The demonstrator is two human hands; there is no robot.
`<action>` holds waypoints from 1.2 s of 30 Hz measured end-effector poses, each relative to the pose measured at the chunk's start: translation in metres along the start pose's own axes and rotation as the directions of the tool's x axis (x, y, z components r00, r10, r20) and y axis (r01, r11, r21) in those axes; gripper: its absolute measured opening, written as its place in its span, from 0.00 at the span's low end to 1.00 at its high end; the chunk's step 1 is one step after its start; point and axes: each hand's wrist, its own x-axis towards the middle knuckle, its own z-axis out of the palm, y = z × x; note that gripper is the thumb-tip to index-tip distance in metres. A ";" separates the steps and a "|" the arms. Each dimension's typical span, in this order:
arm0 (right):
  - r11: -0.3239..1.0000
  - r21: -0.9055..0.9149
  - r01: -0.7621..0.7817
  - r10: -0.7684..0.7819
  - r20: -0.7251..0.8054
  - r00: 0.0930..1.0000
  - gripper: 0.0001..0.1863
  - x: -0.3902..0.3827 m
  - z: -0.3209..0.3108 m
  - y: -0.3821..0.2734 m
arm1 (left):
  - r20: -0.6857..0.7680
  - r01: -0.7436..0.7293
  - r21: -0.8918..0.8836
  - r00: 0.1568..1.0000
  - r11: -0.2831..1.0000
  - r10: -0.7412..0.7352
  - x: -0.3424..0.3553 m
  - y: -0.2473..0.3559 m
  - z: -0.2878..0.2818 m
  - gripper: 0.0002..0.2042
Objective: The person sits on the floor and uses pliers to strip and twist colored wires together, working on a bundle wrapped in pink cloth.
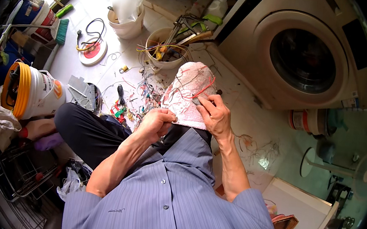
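A pink towel [187,108] is draped over my raised knee. Red wire [205,89] and thin dark strands lie across it. My left hand [158,123] is closed in a pinch at the towel's near left edge; what is between its fingertips is too small to make out. On the towel's right side, my right hand [215,117] is closed, thumb against fingers, around a small dark grey flat piece [196,101]. Its exact kind does not show. Many loose wire scraps [148,90] and bits of colored plastic lie on the floor to the left of the knee.
Beyond the knee stands a white bucket [160,36] of tools and wires, near another pale bucket [126,28]. A washing machine [301,55] fills the far right. At left are a white bucket with yellow hose [18,90] and a broom [60,31]. Wire clippings [258,149] lie right.
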 end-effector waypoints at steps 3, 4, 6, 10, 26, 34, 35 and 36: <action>1.000 0.004 -0.017 0.017 -0.006 1.000 0.14 -0.001 0.001 -0.003 | 0.002 0.016 -0.004 1.000 1.000 -0.016 -0.002 0.002 -0.004 0.07; 1.000 -0.001 -0.012 0.012 -0.018 1.000 0.14 -0.002 0.002 -0.003 | 0.006 0.022 -0.003 1.000 1.000 -0.022 -0.002 0.003 -0.005 0.06; 1.000 -0.003 0.005 -0.005 -0.036 0.999 0.14 -0.002 0.003 -0.003 | -0.002 0.005 -0.001 1.000 1.000 -0.005 -0.006 -0.001 -0.009 0.06; 1.000 -0.002 -0.010 0.010 -0.056 0.998 0.15 -0.006 0.004 -0.002 | 0.024 -0.017 0.003 1.000 1.000 0.017 -0.014 -0.003 -0.009 0.07; 0.883 0.323 -0.340 0.287 0.200 0.937 0.15 -0.001 -0.018 -0.015 | 0.052 -0.018 0.033 0.999 0.999 0.016 -0.021 0.006 -0.011 0.08; -0.044 0.682 -0.730 0.403 0.681 0.611 0.08 -0.005 0.005 -0.054 | 0.200 0.083 -0.088 0.978 0.993 -0.064 -0.015 0.009 -0.007 0.10; -0.041 0.685 -0.727 0.409 0.676 0.613 0.08 -0.004 0.007 -0.054 | 0.210 0.099 -0.103 0.975 0.990 -0.076 -0.018 0.010 -0.006 0.10; -0.038 0.689 -0.724 0.415 0.670 0.615 0.08 -0.001 0.009 -0.054 | 0.222 0.106 -0.103 0.972 0.989 -0.081 -0.019 0.010 -0.006 0.10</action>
